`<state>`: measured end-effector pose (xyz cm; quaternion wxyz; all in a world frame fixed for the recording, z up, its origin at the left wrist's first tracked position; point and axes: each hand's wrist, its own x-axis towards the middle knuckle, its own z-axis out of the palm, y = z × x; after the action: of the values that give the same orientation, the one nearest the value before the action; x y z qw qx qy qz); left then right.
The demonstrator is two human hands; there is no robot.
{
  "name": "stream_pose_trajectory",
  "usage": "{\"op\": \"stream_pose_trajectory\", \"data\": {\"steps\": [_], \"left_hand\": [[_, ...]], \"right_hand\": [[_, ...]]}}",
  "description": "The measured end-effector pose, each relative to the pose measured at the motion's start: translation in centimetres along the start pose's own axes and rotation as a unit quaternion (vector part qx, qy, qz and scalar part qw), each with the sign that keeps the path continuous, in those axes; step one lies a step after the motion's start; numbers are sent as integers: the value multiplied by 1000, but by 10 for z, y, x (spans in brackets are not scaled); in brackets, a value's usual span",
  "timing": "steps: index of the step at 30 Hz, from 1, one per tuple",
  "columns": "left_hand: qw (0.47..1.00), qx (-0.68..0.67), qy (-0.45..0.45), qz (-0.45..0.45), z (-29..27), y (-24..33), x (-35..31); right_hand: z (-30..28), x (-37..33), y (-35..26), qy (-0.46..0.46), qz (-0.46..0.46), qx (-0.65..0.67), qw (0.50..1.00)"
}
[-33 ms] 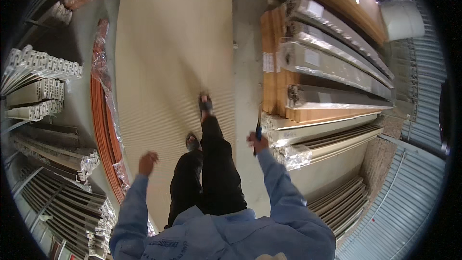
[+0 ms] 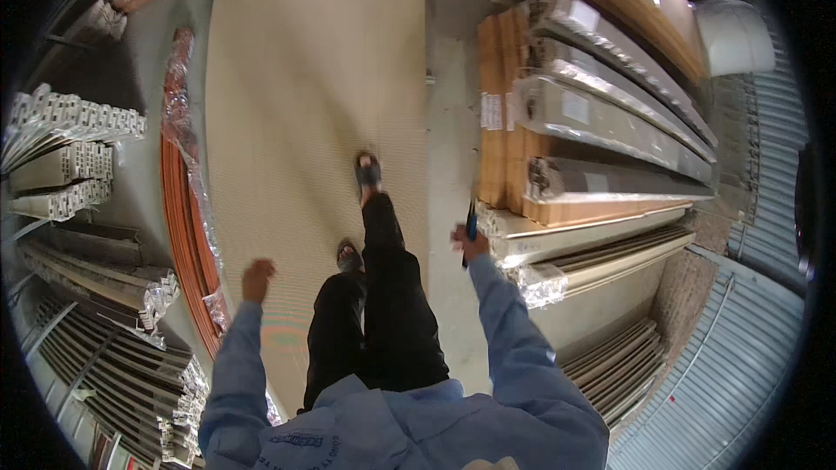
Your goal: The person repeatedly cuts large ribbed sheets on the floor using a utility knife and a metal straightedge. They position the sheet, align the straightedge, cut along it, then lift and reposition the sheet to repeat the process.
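My left hand (image 2: 257, 279) hangs to the left of my legs, above the beige floor strip. Its fingers are loosely bent and somewhat apart, with nothing seen in them. My right hand (image 2: 471, 244) is closed around a slim tool with a blue and black handle (image 2: 471, 224); a thin end points forward, too blurred to tell its exact kind. Near that hand, on its right, lie the plastic-wrapped ends of long pale profiles (image 2: 540, 285). Both forearms are in light blue sleeves.
A beige walkway (image 2: 313, 61) runs ahead, my sandalled feet on it. Along its left lies a bundle of red-brown bars (image 2: 180, 235), with racks of long white profiles (image 2: 78, 117) beyond. On the right are stacked cartons (image 2: 498, 148) and wrapped grey lengths (image 2: 610, 122), before a corrugated wall (image 2: 697, 374).
My left hand has shifted slightly left and forward. The tool in my right hand is tilted a little differently. The stacks on the right sit slightly farther right in view.
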<state>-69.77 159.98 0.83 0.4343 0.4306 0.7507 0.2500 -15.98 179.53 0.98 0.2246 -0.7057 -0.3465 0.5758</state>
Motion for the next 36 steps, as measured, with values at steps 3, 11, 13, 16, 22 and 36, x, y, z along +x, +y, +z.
{"op": "stream_pose_trajectory", "data": {"steps": [3, 11, 13, 16, 22, 36], "left_hand": [[976, -133, 127, -116, -14, -82, 158], [956, 74, 233, -162, -75, -273, 471], [943, 105, 280, -145, -88, -283, 507], [888, 231, 315, -242, -99, -271, 530], [853, 168, 397, -294, -121, -265, 584], [873, 163, 362, -284, -147, -288, 665]], "right_hand": [[26, 203, -5, -20, 127, 133, 983], [73, 554, 17, 163, 44, -169, 971], [77, 608, 13, 151, 0, -199, 968], [75, 665, 4, 104, -21, -188, 976], [66, 718, 8, 111, -21, -172, 979], [64, 740, 19, 141, -56, -50, 987]]}}
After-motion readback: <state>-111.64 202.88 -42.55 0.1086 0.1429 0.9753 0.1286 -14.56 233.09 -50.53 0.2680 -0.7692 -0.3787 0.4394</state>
